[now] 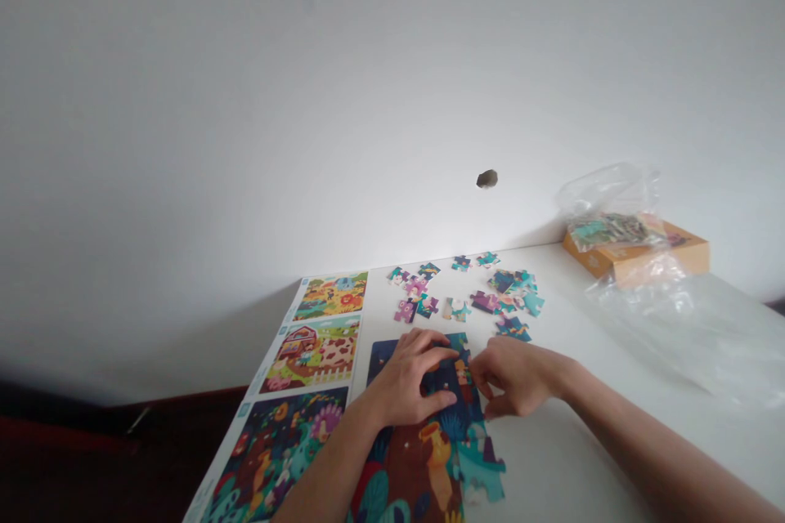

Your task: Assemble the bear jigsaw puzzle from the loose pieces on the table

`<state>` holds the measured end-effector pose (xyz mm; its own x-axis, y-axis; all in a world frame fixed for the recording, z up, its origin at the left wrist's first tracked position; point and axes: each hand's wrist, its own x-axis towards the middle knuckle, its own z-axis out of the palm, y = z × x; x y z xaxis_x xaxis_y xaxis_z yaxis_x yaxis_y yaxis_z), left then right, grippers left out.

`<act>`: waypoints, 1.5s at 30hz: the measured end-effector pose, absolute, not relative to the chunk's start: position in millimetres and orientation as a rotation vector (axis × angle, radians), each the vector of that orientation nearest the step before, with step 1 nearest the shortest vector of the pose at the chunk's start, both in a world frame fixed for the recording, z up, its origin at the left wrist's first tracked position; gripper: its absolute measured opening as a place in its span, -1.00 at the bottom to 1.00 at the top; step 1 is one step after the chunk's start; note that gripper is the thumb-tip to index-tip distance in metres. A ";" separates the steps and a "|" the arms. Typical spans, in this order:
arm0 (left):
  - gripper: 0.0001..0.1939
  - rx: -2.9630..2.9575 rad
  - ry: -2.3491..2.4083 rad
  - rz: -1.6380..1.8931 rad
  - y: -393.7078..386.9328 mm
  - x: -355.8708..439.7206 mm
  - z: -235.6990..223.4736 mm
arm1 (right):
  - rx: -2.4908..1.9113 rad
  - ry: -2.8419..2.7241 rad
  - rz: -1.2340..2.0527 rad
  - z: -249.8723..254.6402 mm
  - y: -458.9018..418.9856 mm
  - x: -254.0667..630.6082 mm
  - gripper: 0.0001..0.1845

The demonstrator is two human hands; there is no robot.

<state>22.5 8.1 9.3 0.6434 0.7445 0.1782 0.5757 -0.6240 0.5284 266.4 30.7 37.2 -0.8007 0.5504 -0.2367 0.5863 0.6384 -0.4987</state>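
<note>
A partly joined jigsaw puzzle [417, 458], dark blue and brown with animals and plants, lies on the white table. My left hand [410, 376] rests on its upper part, fingers stretched out and pressing it flat. At the puzzle's right edge, my right hand [515, 372] has its fingers curled down against the joined pieces. Whatever is under or between those fingertips is hidden. Just below that hand, teal pieces [482, 470] stick out from the puzzle's right side. Left of the puzzle lies a printed picture sheet [279, 441], whose lowest picture has similar colours.
Several loose puzzle pieces [457, 309] are scattered beyond my hands, some overlapping at the right [515, 282]. An orange box [687, 249] with a clear plastic bag [613, 188] of pieces stands at the back right. More clear plastic [705, 343] lies before it. A white wall [392, 98] borders the table.
</note>
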 end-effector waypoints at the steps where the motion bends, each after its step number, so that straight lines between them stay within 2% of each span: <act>1: -0.41 2.453 1.035 0.506 7.7 22.6 10.5 | 0.959 2.784 -0.878 36.5 29.8 265.1 -0.78; 8: -0.03 2.533 1.019 0.359 1.4 26.9 11.9 | 0.921 2.776 -0.753 28.8 21.0 253.1 -0.67; 11: 0.04 2.546 1.000 0.315 -0.7 28.4 11.8 | 0.926 2.772 -0.743 27.6 20.0 251.7 -0.65; 19: 0.06 2.529 1.006 0.287 -2.8 28.8 12.7 | 0.956 2.751 -0.771 33.0 26.1 260.8 -0.82; 25: 0.06 2.526 1.015 0.299 -4.7 30.0 12.7 | 0.945 2.661 -0.741 34.1 24.7 256.6 -0.56; 28: 0.07 2.530 1.006 0.306 -4.5 29.9 12.3 | 0.932 2.652 -0.724 30.6 24.1 253.2 -0.50; 45: 0.06 2.529 1.023 0.317 -3.0 29.8 7.7 | 0.935 2.653 -0.746 29.2 25.1 255.2 -0.55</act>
<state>29.8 -3.0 7.7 0.7074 0.7041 0.0611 0.6151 -0.6560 0.4374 255.2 25.1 29.2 -0.7698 0.5190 -0.3716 0.6366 0.6668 -0.3874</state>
